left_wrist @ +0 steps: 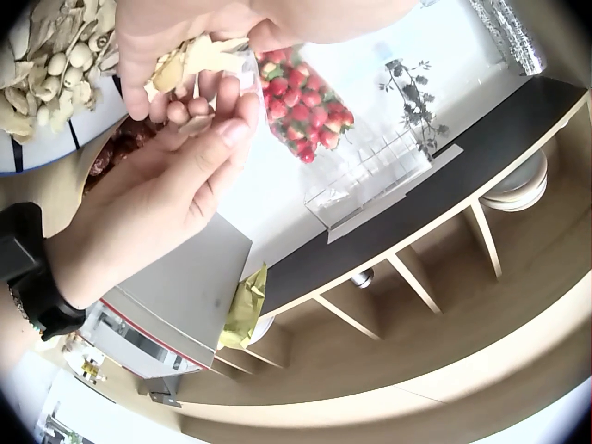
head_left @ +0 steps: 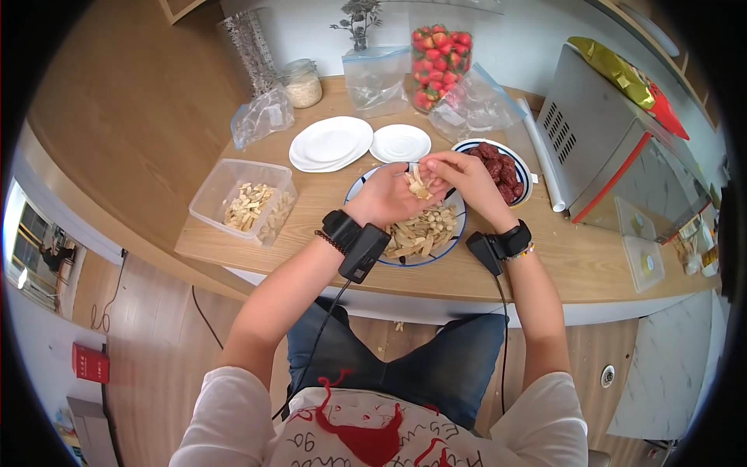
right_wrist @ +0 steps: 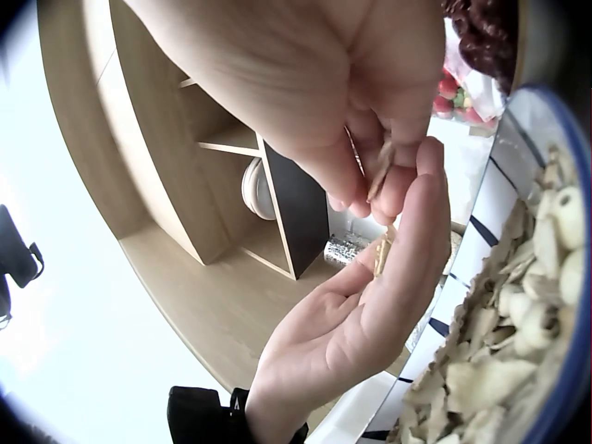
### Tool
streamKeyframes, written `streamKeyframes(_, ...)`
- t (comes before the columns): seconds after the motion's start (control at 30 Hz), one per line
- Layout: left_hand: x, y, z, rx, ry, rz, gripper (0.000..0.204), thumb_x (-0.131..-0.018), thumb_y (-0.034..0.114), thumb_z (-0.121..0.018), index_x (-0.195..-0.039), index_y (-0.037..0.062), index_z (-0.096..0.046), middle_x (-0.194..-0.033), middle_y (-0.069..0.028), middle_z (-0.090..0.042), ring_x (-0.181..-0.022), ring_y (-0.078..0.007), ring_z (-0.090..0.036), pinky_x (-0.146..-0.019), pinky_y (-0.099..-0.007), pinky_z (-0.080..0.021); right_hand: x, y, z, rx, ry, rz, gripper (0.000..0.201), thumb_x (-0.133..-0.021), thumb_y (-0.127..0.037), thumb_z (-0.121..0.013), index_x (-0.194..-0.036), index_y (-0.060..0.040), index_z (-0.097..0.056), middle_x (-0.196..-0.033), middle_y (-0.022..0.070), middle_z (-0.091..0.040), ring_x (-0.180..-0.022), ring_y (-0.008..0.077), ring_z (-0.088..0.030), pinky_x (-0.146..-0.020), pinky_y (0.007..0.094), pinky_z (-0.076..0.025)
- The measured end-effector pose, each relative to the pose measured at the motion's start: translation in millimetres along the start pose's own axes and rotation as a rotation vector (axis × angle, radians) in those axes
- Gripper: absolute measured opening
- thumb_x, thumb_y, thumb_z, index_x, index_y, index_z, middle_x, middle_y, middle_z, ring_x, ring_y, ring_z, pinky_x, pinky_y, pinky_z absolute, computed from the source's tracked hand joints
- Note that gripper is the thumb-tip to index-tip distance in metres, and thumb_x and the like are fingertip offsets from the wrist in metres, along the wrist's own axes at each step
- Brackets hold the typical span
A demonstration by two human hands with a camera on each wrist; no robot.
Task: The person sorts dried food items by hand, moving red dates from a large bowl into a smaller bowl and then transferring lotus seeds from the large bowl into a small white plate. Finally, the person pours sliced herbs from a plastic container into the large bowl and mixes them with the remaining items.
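My left hand (head_left: pixel 381 196) is palm up over a blue-rimmed plate (head_left: pixel 464 227), with pale dried slices (head_left: pixel 419 184) lying on its slightly cupped fingers. Between the thumb and fingers of my right hand (head_left: pixel 471 179), a thin brownish slice (right_wrist: pixel 380 172) is pinched just above the left fingers. Beneath both hands, the plate bears a heap of dried slices (head_left: pixel 424 233) mixed with small round pale pieces. Left of the hands, a clear plastic box (head_left: pixel 208 185) contains more pale slices (head_left: pixel 246 204).
Dark red dried dates (head_left: pixel 498 167) fill a dish right of the hands. White plates (head_left: pixel 331 140) and a small saucer (head_left: pixel 401 144) lie behind. Further back are plastic bags (head_left: pixel 377 82), strawberries (head_left: pixel 440 62) and a jar (head_left: pixel 302 84). A microwave (head_left: pixel 615 148) stands right.
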State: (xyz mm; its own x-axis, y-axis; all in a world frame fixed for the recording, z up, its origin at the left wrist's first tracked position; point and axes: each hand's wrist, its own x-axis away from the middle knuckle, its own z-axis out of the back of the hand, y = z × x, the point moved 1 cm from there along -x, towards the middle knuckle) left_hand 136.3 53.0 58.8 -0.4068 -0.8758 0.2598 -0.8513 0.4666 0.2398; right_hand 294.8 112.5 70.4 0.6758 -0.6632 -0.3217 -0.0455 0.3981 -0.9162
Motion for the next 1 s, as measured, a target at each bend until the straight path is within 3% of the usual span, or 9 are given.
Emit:
streamKeyframes(0.17,3,3,6,0.002,-0.047,-0.024,0.045,-0.099,0.026,-0.023,-0.127,-0.0078,-0.036,-0.128,-0.0231,-0.044,-0.125,-0.0356,-0.040,-0.108,-0.0470,-0.031,-1,-4,-1,-0.133,-0.024,0.015,0.025,-0.096,-0.015,-0.047,-0.110,0.0018,-0.059,-0.096,0.0070,-0.065,-0.089,0.0094,-0.060,-0.075,0.0230,-0.049)
streamKeyframes(0.37,14,8,6,-0.054,-0.057,-0.009,0.039,-0.097,0.019,-0.031,-0.122,-0.0085,-0.040,-0.124,-0.0213,-0.048,-0.121,-0.0337,-0.044,-0.107,-0.0462,-0.033,3,-16,-4,-0.066,-0.061,0.051,0.029,-0.098,-0.019,-0.044,-0.113,0.0006,-0.058,-0.106,0.0049,-0.063,-0.099,0.0122,-0.058,-0.089,0.0265,-0.045)
streamKeyframes(0.47,20,6,8,-0.149,-0.062,-0.029,0.037,-0.095,0.016,-0.036,-0.121,-0.0093,-0.041,-0.122,-0.0212,-0.049,-0.120,-0.0339,-0.044,-0.107,-0.0452,-0.034,-2,0,-9,-0.039,-0.032,0.170,0.027,-0.097,-0.021,-0.044,-0.112,-0.0022,-0.058,-0.099,0.0028,-0.063,-0.090,0.0101,-0.060,-0.077,0.0241,-0.050)
streamKeyframes(0.57,21,-2,5,-0.125,-0.062,-0.024,0.036,-0.094,0.015,-0.038,-0.120,-0.0101,-0.041,-0.122,-0.0218,-0.049,-0.120,-0.0344,-0.045,-0.106,-0.0451,-0.035,1,1,-12,-0.105,-0.077,0.033,0.027,-0.097,-0.020,-0.045,-0.113,-0.0030,-0.058,-0.102,0.0019,-0.062,-0.093,0.0097,-0.058,-0.080,0.0242,-0.048)
streamKeyframes(0.67,22,3,6,-0.112,-0.133,-0.003,0.040,-0.093,0.012,-0.043,-0.126,-0.0110,-0.034,-0.129,-0.0251,-0.043,-0.123,-0.0349,-0.041,-0.106,-0.0423,-0.037,2,-5,-7,-0.092,-0.036,0.021,0.027,-0.097,-0.020,-0.046,-0.113,-0.0029,-0.059,-0.101,0.0026,-0.062,-0.097,0.0096,-0.056,-0.084,0.0247,-0.046)
streamKeyframes(0.77,38,21,7,-0.092,-0.077,-0.003,0.037,-0.092,0.003,-0.043,-0.126,-0.0113,-0.035,-0.128,-0.0241,-0.044,-0.121,-0.0310,-0.045,-0.103,-0.0361,-0.042,-3,7,0,0.003,0.021,0.080,0.026,-0.096,-0.021,-0.048,-0.111,-0.0025,-0.059,-0.100,0.0025,-0.063,-0.097,0.0104,-0.056,-0.087,0.0250,-0.043)
streamKeyframes(0.87,76,56,6,-0.200,-0.036,-0.148,0.033,-0.089,-0.006,-0.044,-0.121,-0.0142,-0.038,-0.124,-0.0226,-0.048,-0.114,-0.0278,-0.051,-0.098,-0.0314,-0.047,-2,7,1,-0.007,0.045,0.046,0.026,-0.095,-0.020,-0.049,-0.110,-0.0022,-0.060,-0.099,0.0027,-0.062,-0.096,0.0109,-0.056,-0.086,0.0246,-0.043)
streamKeyframes(0.93,103,92,12,-0.086,-0.028,-0.223,0.034,-0.089,-0.007,-0.043,-0.122,-0.0144,-0.038,-0.123,-0.0228,-0.048,-0.112,-0.0271,-0.053,-0.097,-0.0302,-0.048,-3,8,3,-0.006,0.046,0.041,0.025,-0.095,-0.020,-0.049,-0.110,-0.0017,-0.060,-0.099,0.0026,-0.062,-0.095,0.0110,-0.056,-0.086,0.0246,-0.043)
streamKeyframes(1.0,133,122,6,-0.253,0.088,-0.402,0.032,-0.091,-0.004,-0.041,-0.122,-0.0136,-0.038,-0.122,-0.0231,-0.048,-0.109,-0.0270,-0.055,-0.097,-0.0298,-0.048,-3,8,4,0.003,0.044,0.043,0.025,-0.095,-0.019,-0.049,-0.109,-0.0013,-0.060,-0.099,0.0024,-0.062,-0.095,0.0109,-0.056,-0.086,0.0245,-0.043)
